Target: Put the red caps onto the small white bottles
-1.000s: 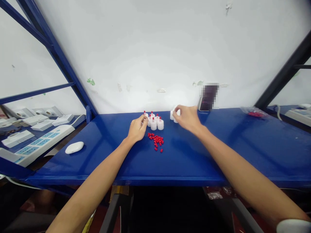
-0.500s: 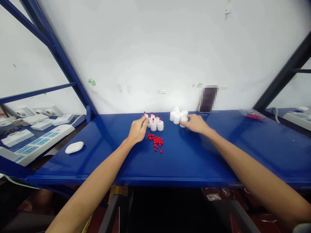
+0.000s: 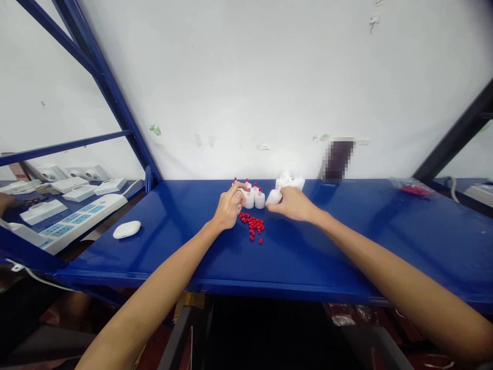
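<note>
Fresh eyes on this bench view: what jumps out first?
The scattered small red pieces on the blue table, vivid against it, in front of the red-tipped white bottles. Next, the tilted white bottle in the right hand, just right of that group. Then the white oval case, alone near the table's left end.

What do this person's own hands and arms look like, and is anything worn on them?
The left hand and the right hand wear no gloves. The left forearm and right forearm are bare, with no sleeve, watch or bracelet in view.
</note>
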`<state>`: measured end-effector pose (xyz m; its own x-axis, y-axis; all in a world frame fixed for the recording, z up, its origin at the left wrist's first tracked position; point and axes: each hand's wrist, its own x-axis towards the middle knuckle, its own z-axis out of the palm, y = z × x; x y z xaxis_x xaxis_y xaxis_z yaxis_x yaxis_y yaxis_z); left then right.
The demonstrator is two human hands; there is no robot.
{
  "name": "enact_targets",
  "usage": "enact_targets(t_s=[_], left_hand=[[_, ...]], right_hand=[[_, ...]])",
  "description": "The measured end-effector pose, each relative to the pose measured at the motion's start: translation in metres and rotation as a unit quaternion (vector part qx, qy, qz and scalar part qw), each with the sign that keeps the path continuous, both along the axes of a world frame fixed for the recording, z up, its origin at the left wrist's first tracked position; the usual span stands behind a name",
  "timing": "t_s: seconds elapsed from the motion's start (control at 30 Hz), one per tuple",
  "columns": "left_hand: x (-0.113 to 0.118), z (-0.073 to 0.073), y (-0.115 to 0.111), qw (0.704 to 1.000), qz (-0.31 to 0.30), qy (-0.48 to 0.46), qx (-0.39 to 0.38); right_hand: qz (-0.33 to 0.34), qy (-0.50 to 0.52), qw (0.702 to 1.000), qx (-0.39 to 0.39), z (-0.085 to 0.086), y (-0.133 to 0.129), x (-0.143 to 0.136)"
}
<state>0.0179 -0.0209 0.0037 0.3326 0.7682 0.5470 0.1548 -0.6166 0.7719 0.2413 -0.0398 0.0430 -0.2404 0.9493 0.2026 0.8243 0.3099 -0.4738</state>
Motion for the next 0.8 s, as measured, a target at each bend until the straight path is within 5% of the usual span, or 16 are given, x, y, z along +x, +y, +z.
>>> enact_targets(t_s=[0.13, 0.37, 0.6, 0.8], left_hand=[[0.010, 0.001, -0.005, 0.993, -0.053, -0.064, -0.084], [0.014, 0.003, -0.004, 0.995, -0.042, -0.055, -0.065], [0.007, 0.004, 0.012, 0.982, 0.031, -0.138, -0.123], [-0.010, -0.001, 0.020, 0.988, 0.118, -0.067, -0.069]], right_hand=[[0.100, 0.124, 0.987, 0.002, 0.014, -0.010, -0.029], [0.173, 0.047, 0.982, 0.063, 0.012, -0.010, -0.062], [0.153, 0.127, 0.978, 0.058, 0.001, 0.001, -0.044], [0.170, 0.073, 0.978, 0.092, -0.011, 0.001, -0.015]])
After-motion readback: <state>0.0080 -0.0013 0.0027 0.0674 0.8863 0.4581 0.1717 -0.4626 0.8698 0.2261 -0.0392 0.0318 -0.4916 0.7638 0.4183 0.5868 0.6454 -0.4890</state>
